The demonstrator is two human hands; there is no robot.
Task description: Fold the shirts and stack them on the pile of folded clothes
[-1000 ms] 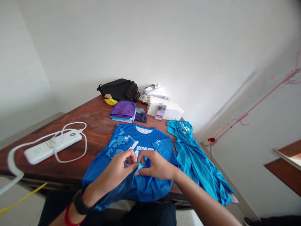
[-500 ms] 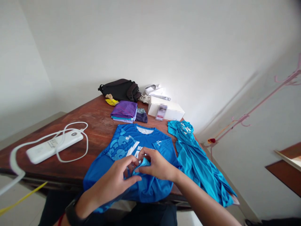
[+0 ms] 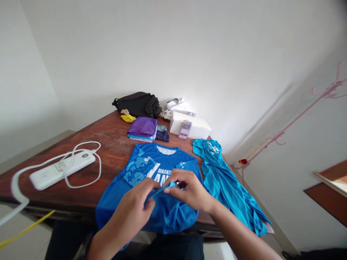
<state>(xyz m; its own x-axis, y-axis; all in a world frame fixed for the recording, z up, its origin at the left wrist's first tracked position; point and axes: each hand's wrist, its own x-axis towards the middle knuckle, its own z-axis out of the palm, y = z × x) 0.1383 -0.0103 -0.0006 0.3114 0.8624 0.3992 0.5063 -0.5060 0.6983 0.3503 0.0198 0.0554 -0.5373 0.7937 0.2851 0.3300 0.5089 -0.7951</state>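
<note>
A blue jersey (image 3: pixel 146 168) with white lettering and a cloud pattern lies front up on the table, its collar pointing away from me. My left hand (image 3: pixel 137 204) is closed on a raised edge of the jersey, its thumb bent near the fingers. Close beside it, my right hand (image 3: pixel 187 189) pinches the same lifted edge between thumb and fingers. The lighter blue inner side shows in the fold between the hands. Part of the lettering is covered by my hands. A teal garment (image 3: pixel 226 182) lies crumpled to the right of the jersey.
Behind the jersey sit a folded purple cloth stack (image 3: pixel 142 126), a dark folded cloth (image 3: pixel 162 135), a white box (image 3: pixel 199 126) and a black bag (image 3: pixel 137 103). A white power strip (image 3: pixel 62 169) with its cable lies at left. A pink rack (image 3: pixel 298 115) stands at right.
My left hand has closed further onto the fabric edge, and that edge now stretches straighter between both hands. More of the white lettering shows.
</note>
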